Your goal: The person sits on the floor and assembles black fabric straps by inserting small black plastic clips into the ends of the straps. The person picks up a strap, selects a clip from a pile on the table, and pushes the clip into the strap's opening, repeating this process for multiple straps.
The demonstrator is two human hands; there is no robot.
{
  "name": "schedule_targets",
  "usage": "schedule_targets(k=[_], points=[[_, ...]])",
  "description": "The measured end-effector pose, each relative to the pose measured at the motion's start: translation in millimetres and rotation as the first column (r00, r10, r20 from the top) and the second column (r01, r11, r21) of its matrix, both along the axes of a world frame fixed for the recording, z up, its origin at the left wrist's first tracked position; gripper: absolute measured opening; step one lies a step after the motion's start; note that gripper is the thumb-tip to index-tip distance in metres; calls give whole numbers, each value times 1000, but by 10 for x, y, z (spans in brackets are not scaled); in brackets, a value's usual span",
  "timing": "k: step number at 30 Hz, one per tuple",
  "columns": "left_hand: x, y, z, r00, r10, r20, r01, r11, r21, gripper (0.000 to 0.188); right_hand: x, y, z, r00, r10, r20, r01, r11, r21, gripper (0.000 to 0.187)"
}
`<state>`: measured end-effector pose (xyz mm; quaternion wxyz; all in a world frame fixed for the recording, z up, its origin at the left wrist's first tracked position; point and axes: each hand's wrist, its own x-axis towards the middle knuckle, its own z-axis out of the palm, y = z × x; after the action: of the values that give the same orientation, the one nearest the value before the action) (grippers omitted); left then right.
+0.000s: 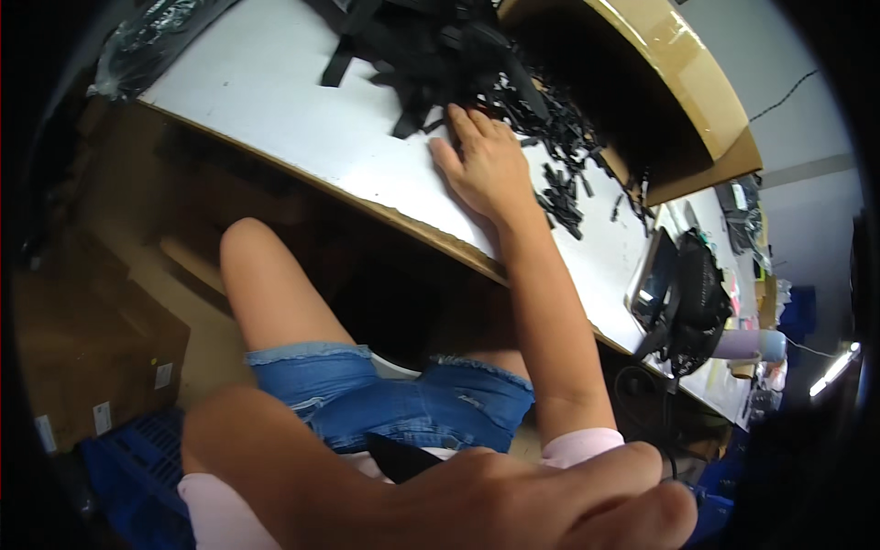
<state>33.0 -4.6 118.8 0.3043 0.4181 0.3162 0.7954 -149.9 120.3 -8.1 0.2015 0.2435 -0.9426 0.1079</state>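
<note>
My right hand (486,165) lies flat, palm down, on the white table (302,101), fingers apart and holding nothing. Its fingertips reach the edge of a heap of black straps (431,55), and small black plastic pieces (559,188) are scattered just to its right. My left hand (559,509) is very close to the camera at the lower edge. Its fingers are curled in, and nothing shows inside them. My left forearm crosses the bottom of the picture from the left. Below the table edge are my bare knees and denim shorts (394,403).
A large open cardboard box (697,82) stands on the table behind the heap. Further right are a small black fan (701,307) and a propped screen (653,280). A clear bag (147,41) lies at the table's left end. Brown cartons (92,348) and a blue crate (128,467) sit on the floor.
</note>
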Motion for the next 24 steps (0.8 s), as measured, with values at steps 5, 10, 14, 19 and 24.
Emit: schedule_targets(k=[5, 10, 14, 19, 24], points=[[112, 128, 222, 967, 8, 255, 19, 994, -103, 24, 22, 20, 32, 1000, -15, 18, 15, 1000, -11, 48], [183, 303, 84, 596, 619, -512, -517, 784, 345, 23, 15, 13, 18, 997, -52, 57, 52, 999, 3, 51], [134, 85, 133, 936, 16, -353, -57, 993, -106, 17, 2, 17, -4, 998, -36, 51, 36, 999, 1, 52], [267, -67, -274, 989, -40, -141, 22, 992, -124, 18, 5, 30, -46, 999, -44, -21, 43, 999, -15, 51], [-4, -106, -552, 636, 734, 237, -540, 643, -543, 32, -5, 85, -13, 998, -55, 42, 56, 998, -38, 51]])
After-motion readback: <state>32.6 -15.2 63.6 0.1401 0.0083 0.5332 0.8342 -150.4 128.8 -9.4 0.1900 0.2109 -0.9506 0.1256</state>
